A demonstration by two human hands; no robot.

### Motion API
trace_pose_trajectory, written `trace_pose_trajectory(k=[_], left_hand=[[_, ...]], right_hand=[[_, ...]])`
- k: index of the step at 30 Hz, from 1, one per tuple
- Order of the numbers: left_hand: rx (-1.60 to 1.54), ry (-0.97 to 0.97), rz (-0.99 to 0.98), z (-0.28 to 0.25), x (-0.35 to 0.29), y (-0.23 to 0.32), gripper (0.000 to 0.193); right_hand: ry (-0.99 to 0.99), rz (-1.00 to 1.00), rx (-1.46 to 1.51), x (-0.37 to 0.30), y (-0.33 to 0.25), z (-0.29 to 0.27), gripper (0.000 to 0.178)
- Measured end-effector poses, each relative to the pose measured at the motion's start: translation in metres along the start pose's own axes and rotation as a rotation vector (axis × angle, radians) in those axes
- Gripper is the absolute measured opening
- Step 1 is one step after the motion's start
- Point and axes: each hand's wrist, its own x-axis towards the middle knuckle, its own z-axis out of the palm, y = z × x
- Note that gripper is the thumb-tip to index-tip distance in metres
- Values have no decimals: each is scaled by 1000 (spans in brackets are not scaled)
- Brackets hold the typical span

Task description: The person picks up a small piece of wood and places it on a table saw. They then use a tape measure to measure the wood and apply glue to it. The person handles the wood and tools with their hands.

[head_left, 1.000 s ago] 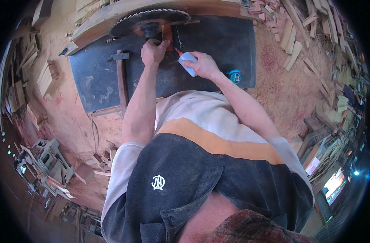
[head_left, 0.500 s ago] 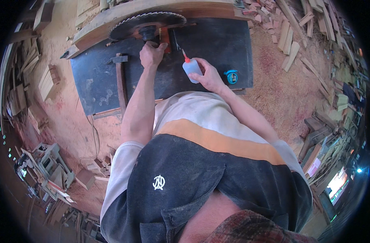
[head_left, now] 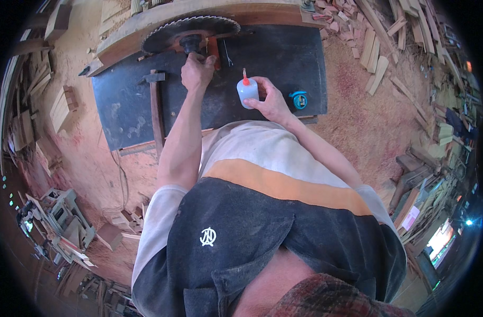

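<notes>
A large round saw blade (head_left: 220, 25) with a toothed rim stands at the far side of the dark tabletop (head_left: 130, 116). Its black hub (head_left: 190, 43) points toward me. My left hand (head_left: 196, 73) is closed at the near end of that hub, around the blade's shaft, which the fingers mostly hide. Beside these fingers is an orange-red piece (head_left: 213, 50). In my right hand (head_left: 270, 100) is a whitish plastic squeeze bottle (head_left: 247, 94) with a red nozzle, held upright above the tabletop, apart from the blade. My thumb and fingers wrap its right side.
A hammer (head_left: 156, 100) lies left of my left forearm. The blue tape measure (head_left: 299, 100) rests right of the bottle. A long wooden beam (head_left: 273, 11) runs behind the blade. Thin pale strands (head_left: 228, 55) lie on the tabletop. Wood offcuts (head_left: 376, 58) and sawdust cover the floor around.
The squeeze bottle has tipped from leaning left to nearly upright, its nozzle drawn back from the thin strands. My left hand stays at the hub, shifted very slightly.
</notes>
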Motion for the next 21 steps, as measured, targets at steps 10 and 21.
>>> trace_pose_trajectory(k=[10,21], left_hand=[[-802,-642,351,-18,-90,-48,75],[-280,-56,76,-31,-76,-61,71]], right_hand=[[-56,-102,5,23,-6,27,70],[-232,-236,-670,56,-36,40,83]])
